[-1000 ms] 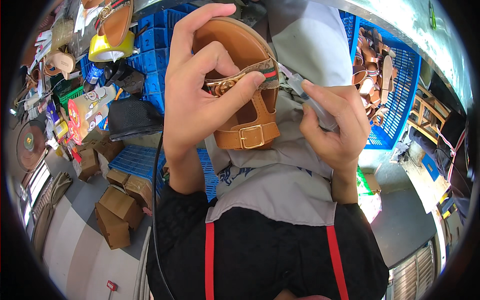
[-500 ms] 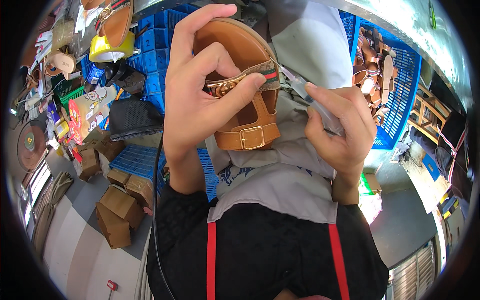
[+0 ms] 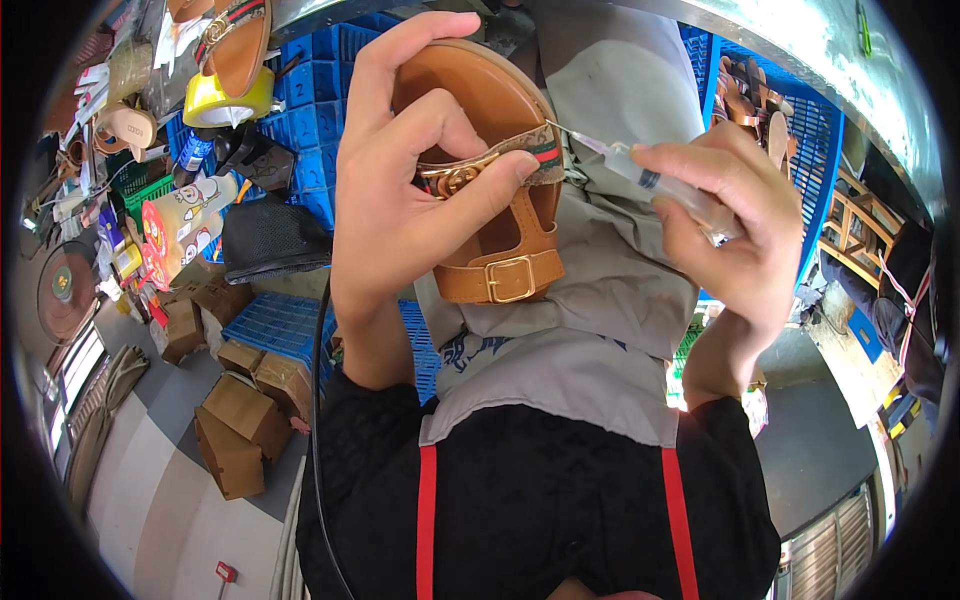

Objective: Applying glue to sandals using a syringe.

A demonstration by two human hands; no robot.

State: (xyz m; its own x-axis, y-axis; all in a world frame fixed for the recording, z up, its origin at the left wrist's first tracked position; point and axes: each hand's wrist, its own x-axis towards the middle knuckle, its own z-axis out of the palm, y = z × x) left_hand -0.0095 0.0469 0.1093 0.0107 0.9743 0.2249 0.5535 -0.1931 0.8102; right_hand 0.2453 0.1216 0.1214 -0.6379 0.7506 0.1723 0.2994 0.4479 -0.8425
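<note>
A brown sandal (image 3: 470,95) with a buckled ankle strap is gripped in my left hand (image 3: 400,190). My thumb presses on its patterned strap (image 3: 542,152), which has a green and red stripe and a gold ornament. Between the thumb and fingers of my right hand (image 3: 735,220) is a clear syringe (image 3: 675,188) with a thin needle. The needle points up and left, its tip close to the strap's right end at the sole edge; I cannot tell whether it touches.
At the right, a blue crate (image 3: 800,110) holds several brown sandals. A metal table edge (image 3: 790,50) crosses the top. On the left are stacked blue crates (image 3: 310,120), a yellow tape roll (image 3: 228,100), a black mesh bag (image 3: 270,240) and cardboard boxes (image 3: 240,425).
My right hand has moved right and slightly down with the syringe, which now shows more of its barrel and needle. My left hand and the sandal have barely shifted.
</note>
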